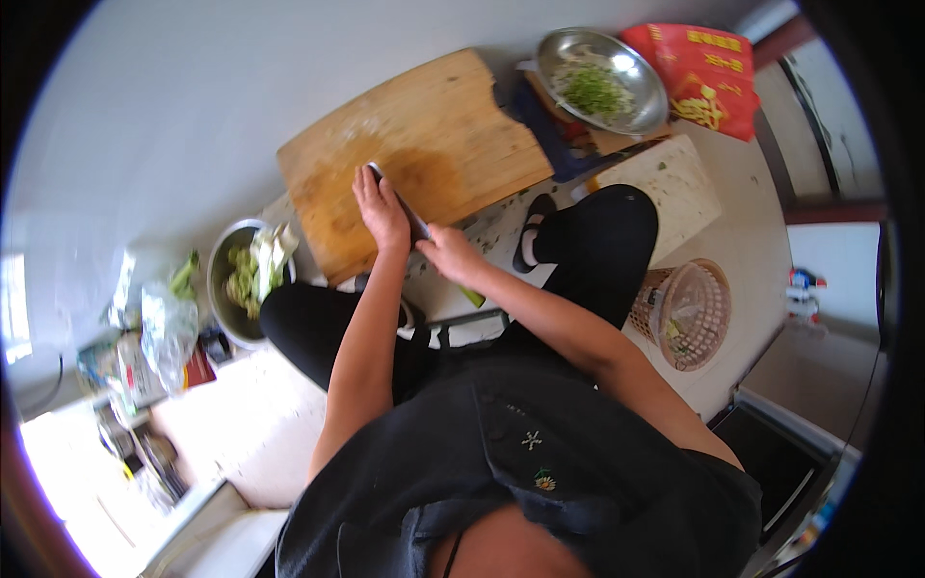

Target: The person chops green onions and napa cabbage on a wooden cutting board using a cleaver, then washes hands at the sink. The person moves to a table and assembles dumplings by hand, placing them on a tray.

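Observation:
A broad-bladed kitchen knife (406, 206) is held over the near edge of a wooden cutting board (433, 123), which has a damp dark patch. My right hand (452, 253) grips the knife's handle. Flat along the side of the blade, fingers straight, lies my left hand (381, 209); whether it presses or wipes the blade cannot be told. A green stalk piece (472, 296) shows below my right hand.
Upper right, a steel bowl (654, 108) holds chopped greens beside a red bag (719, 87). A metal basin (217, 274) with vegetables stands left of the board. A plastic wastebasket (712, 318) is at right. Green scraps lie on the floor (498, 249).

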`<state>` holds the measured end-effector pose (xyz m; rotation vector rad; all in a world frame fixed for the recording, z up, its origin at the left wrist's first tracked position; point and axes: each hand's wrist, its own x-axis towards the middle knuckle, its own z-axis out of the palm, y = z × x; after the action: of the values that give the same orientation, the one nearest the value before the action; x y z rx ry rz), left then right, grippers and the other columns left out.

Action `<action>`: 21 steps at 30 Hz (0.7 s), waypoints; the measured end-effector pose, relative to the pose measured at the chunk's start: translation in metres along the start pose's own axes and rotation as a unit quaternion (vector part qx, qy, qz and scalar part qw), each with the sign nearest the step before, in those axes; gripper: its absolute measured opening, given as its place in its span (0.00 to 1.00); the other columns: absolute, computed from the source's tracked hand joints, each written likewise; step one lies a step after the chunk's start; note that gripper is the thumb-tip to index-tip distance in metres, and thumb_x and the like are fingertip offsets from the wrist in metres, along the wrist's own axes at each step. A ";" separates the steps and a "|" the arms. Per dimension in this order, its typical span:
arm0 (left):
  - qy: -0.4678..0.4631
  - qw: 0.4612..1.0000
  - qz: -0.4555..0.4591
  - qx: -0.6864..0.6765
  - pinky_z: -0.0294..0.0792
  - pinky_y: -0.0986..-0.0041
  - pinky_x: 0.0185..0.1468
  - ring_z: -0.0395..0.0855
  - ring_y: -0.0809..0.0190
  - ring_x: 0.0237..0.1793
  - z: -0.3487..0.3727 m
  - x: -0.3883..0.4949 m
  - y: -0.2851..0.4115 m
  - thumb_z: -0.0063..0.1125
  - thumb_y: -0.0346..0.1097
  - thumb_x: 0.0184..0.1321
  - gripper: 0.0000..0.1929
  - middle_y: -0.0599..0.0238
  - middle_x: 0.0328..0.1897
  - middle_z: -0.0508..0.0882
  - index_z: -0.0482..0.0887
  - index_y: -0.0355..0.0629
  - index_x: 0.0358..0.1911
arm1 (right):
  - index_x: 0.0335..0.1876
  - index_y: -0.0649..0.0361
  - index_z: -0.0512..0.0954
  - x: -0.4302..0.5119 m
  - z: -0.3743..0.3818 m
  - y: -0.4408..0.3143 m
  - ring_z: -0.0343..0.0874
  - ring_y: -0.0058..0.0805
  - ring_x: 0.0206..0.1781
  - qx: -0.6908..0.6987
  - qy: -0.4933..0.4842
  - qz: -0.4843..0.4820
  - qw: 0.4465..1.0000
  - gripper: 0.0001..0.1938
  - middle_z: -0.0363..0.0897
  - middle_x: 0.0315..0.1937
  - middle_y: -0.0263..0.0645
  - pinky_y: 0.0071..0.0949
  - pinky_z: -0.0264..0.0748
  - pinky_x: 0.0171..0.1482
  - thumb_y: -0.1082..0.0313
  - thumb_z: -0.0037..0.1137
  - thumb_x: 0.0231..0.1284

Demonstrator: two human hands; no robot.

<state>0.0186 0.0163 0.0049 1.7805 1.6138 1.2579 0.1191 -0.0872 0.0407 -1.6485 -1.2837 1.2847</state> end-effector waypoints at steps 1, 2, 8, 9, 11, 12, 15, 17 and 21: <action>-0.001 1.000 0.006 -0.008 0.58 0.60 0.69 0.64 0.41 0.68 0.004 0.005 0.014 0.47 0.35 0.68 0.20 0.43 0.69 0.67 0.72 0.33 0.61 | 0.36 0.70 0.72 -0.003 -0.011 -0.007 0.78 0.60 0.39 0.000 0.009 -0.002 1.000 0.15 0.78 0.30 0.60 0.49 0.73 0.41 0.62 0.55 0.61; -0.017 0.999 0.028 -0.043 0.58 0.61 0.69 0.64 0.41 0.68 0.016 0.014 0.032 0.46 0.35 0.68 0.20 0.44 0.68 0.67 0.71 0.33 0.61 | 0.36 0.70 0.71 -0.006 -0.025 -0.014 0.77 0.61 0.39 -0.001 0.023 -0.004 1.000 0.15 0.78 0.30 0.61 0.50 0.73 0.41 0.62 0.55 0.61; -0.093 0.962 0.168 -0.193 0.58 0.63 0.70 0.66 0.43 0.68 0.087 0.052 0.171 0.44 0.33 0.69 0.19 0.44 0.68 0.69 0.72 0.32 0.61 | 0.35 0.66 0.68 -0.020 -0.113 -0.037 0.75 0.59 0.30 -0.100 0.291 -0.108 0.945 0.12 0.74 0.23 0.56 0.47 0.70 0.31 0.65 0.55 0.62; -0.107 0.948 0.187 -0.235 0.58 0.63 0.70 0.66 0.43 0.68 0.099 0.057 0.199 0.44 0.32 0.69 0.19 0.44 0.67 0.70 0.72 0.32 0.60 | 0.35 0.66 0.68 -0.025 -0.130 -0.043 0.74 0.58 0.28 -0.110 0.335 -0.125 0.927 0.12 0.73 0.21 0.54 0.45 0.69 0.29 0.65 0.55 0.63; -0.108 0.931 0.237 -0.257 0.59 0.64 0.69 0.67 0.44 0.67 0.133 0.068 0.237 0.44 0.32 0.69 0.18 0.43 0.66 0.71 0.72 0.32 0.60 | 0.34 0.65 0.67 -0.032 -0.165 -0.057 0.75 0.58 0.28 -0.098 0.390 -0.131 0.906 0.12 0.73 0.21 0.54 0.46 0.68 0.29 0.65 0.56 0.63; -0.115 0.921 0.249 -0.277 0.60 0.64 0.69 0.69 0.44 0.65 0.150 0.071 0.257 0.44 0.32 0.69 0.18 0.43 0.65 0.72 0.73 0.32 0.59 | 0.34 0.64 0.66 -0.036 -0.182 -0.058 0.74 0.59 0.27 -0.102 0.389 -0.093 0.911 0.12 0.73 0.21 0.55 0.45 0.68 0.28 0.66 0.56 0.62; -0.162 0.895 0.258 -0.325 0.62 0.65 0.67 0.72 0.43 0.62 0.204 0.077 0.304 0.45 0.32 0.69 0.17 0.43 0.62 0.74 0.74 0.32 0.58 | 0.33 0.64 0.66 -0.053 -0.221 -0.051 0.77 0.50 0.22 -0.034 0.437 -0.051 0.897 0.11 0.73 0.17 0.49 0.43 0.69 0.24 0.67 0.54 0.63; -0.140 0.922 0.286 -0.218 0.62 0.64 0.67 0.73 0.44 0.61 0.250 0.083 0.304 0.45 0.40 0.70 0.20 0.45 0.60 0.76 0.74 0.33 0.58 | 0.33 0.63 0.68 -0.069 -0.233 -0.055 0.75 0.36 0.19 0.083 0.467 -0.025 0.880 0.10 0.71 0.16 0.41 0.35 0.68 0.22 0.67 0.54 0.65; -0.075 0.965 0.247 0.047 0.62 0.63 0.66 0.73 0.46 0.61 0.319 0.081 0.263 0.41 0.51 0.71 0.26 0.47 0.59 0.78 0.76 0.35 0.58 | 0.37 0.60 0.72 -0.080 -0.245 -0.036 0.66 0.16 0.17 0.276 0.472 -0.041 0.836 0.07 0.68 0.18 0.28 0.19 0.64 0.21 0.66 0.51 0.68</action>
<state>0.4210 0.1115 0.0833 2.3730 1.2007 1.2206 0.3409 -0.1395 0.1665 -1.4385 -0.3157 0.5224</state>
